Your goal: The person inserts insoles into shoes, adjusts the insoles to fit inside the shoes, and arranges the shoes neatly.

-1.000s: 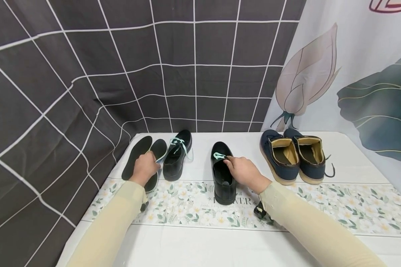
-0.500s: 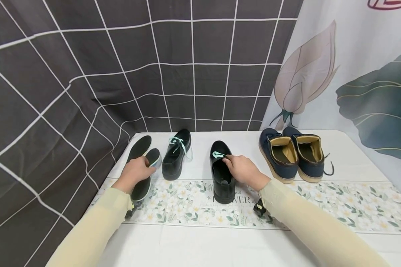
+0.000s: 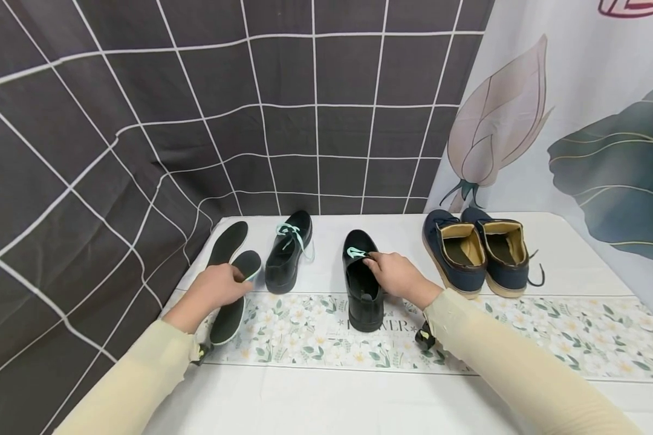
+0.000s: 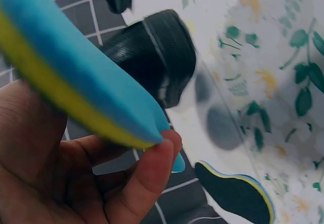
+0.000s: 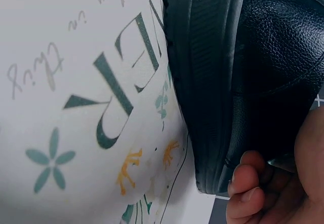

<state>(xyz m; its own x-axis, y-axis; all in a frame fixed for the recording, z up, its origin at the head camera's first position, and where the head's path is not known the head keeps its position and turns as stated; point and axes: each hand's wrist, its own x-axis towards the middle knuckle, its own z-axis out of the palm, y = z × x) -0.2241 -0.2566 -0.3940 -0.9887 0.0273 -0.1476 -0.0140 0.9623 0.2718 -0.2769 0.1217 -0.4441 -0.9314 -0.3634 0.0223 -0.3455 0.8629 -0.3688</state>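
white table (image 3: 359, 399), floral band (image 3: 315, 344) | left: dark insole (image 3: 227, 243) | middle: two black shoes (image 3: 285, 266) | right: two navy shoes (image 3: 465, 278)

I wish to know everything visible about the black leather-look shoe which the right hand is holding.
The black leather-look shoe has a grained upper, a thick black ribbed sole and mint-green laces. It stands upright on the white flower-printed cloth, its toe pointing away from the person. The right hand grips the right edge of its opening.

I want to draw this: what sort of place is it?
Maybe a draped indoor corner: a white flower-printed tablecloth, a dark grey white-gridded fabric curtain, and a black leathery shoe.
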